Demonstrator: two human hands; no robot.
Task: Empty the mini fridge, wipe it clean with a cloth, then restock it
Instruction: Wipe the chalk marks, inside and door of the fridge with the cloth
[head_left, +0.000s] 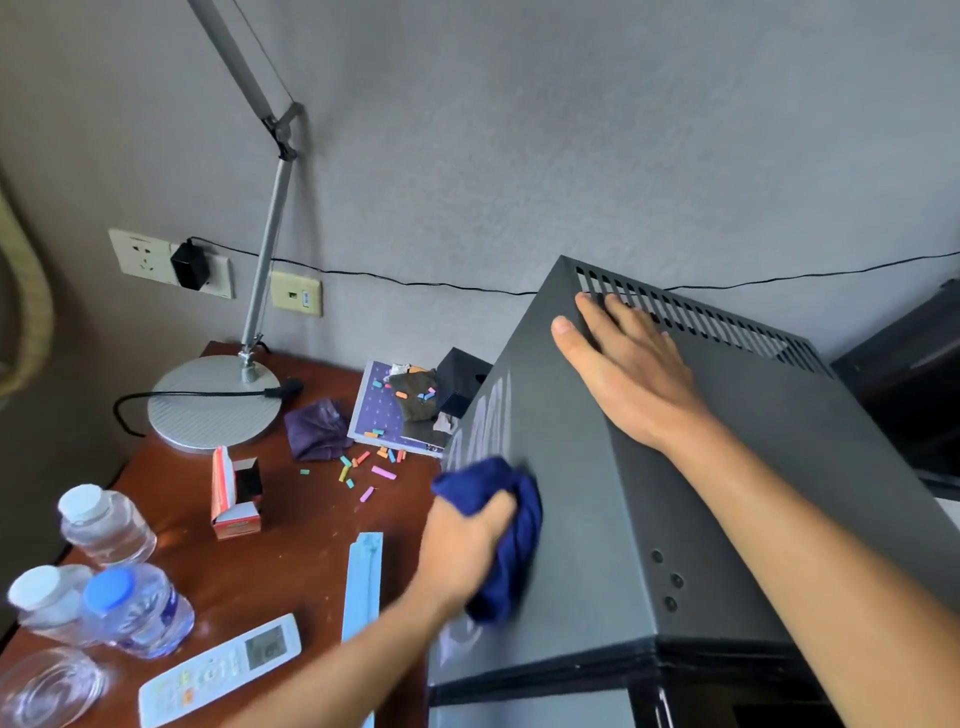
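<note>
Dark-grey metal mini fridge (727, 493) sits at the desk's right edge; wipe step in hand. Left hand (467, 540) grips blue cloth (506, 535) vs its left side wall; right hand (631, 371) lies flat, fingers straight, on top by the vents. Water bottles (130, 608) wait at desk's (291, 545) front-left corner w/ remote (221, 670). Next prob: finish side, then restock.

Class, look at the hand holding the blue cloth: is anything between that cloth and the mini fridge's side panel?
Nothing visible does. The left hand grips the blue cloth directly against the mini fridge side panel, while the right hand rests flat on top.
</note>
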